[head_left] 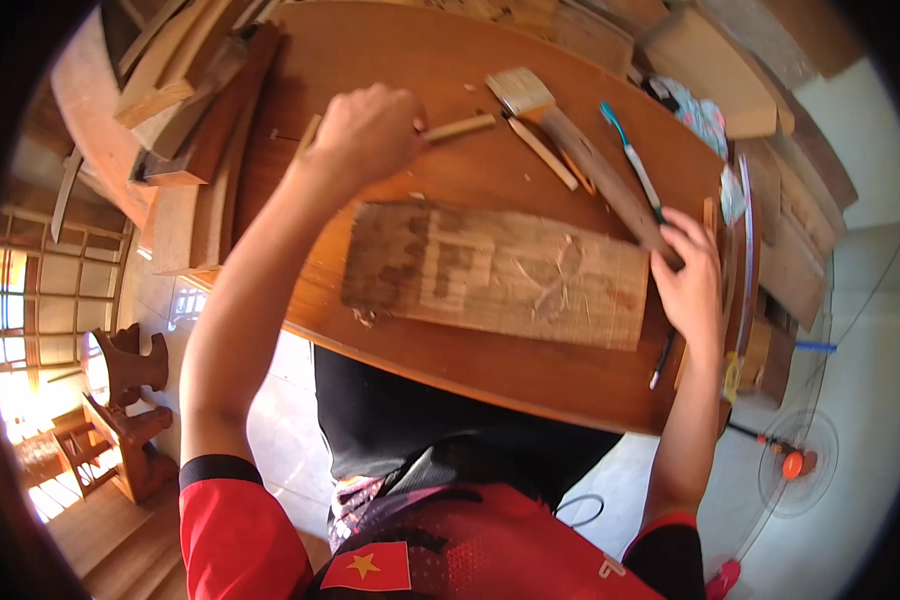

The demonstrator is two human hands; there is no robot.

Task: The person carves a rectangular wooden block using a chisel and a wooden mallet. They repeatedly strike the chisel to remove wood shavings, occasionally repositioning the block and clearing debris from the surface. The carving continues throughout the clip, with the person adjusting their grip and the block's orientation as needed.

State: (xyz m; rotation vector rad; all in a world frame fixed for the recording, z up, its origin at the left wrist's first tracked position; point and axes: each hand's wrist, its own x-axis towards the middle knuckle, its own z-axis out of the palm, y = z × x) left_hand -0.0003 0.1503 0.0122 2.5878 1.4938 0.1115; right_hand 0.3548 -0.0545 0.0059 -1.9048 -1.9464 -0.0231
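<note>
My left hand (373, 130) is closed in a fist above the far left of the table. A slim light wooden stick (460, 128) juts out from its right side; the gripped part is hidden. My right hand (690, 275) has its fingers around the near end of a thick brown wooden handle (605, 170). At that handle's far end is a wide, pale-bristled brush head (520, 92). Between my arms lies a flat wooden board (480, 270) with a carved pattern and thin curled shavings. Neither hand touches it.
The brown table (390, 50) also holds a light wooden stick (543, 153), a toothbrush (638, 165) and a dark pen-like rod (660, 362). Timber pieces (200, 170) are piled at the left, and more boards (715, 65) at the right. A fan (795, 463) stands at lower right.
</note>
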